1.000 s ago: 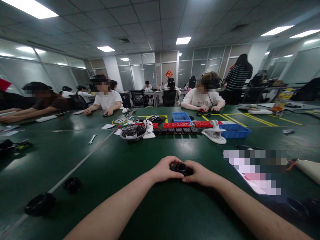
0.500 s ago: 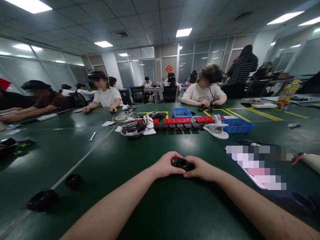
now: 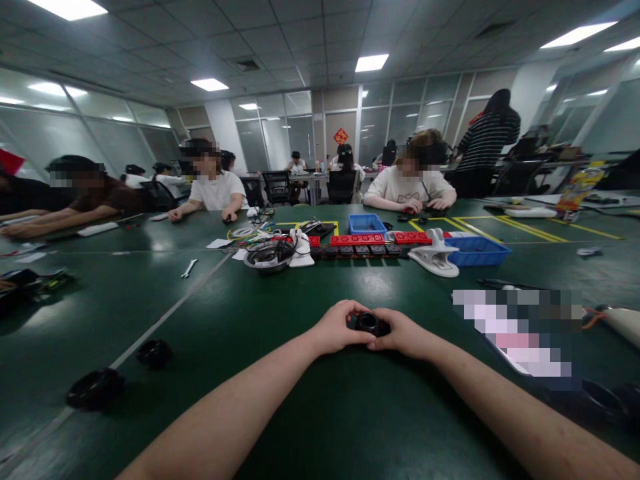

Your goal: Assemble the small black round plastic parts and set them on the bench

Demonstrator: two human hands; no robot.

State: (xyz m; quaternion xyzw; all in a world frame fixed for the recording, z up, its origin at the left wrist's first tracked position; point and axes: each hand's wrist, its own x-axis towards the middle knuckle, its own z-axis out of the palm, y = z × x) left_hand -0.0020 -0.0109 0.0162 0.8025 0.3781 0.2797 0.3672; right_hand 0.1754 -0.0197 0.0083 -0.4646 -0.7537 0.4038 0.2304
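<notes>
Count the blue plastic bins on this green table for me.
2: a small bin behind the red socket strips, and a larger bin just right of the white clamp.

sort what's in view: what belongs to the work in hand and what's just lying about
In use:
- black ring-shaped part, in left hand and right hand
- perhaps two similar black parts

Seemingly lying about:
- wrench
- white clamp
- blue bins

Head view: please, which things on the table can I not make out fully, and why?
- Head view, black round part: sides hidden by left hand and right hand.
- Head view, flat slab: masked by pixel blocks.
- Head view, pale object: cut off by right edge.
- Head view, round bowl: contents too small, tangled.
</notes>
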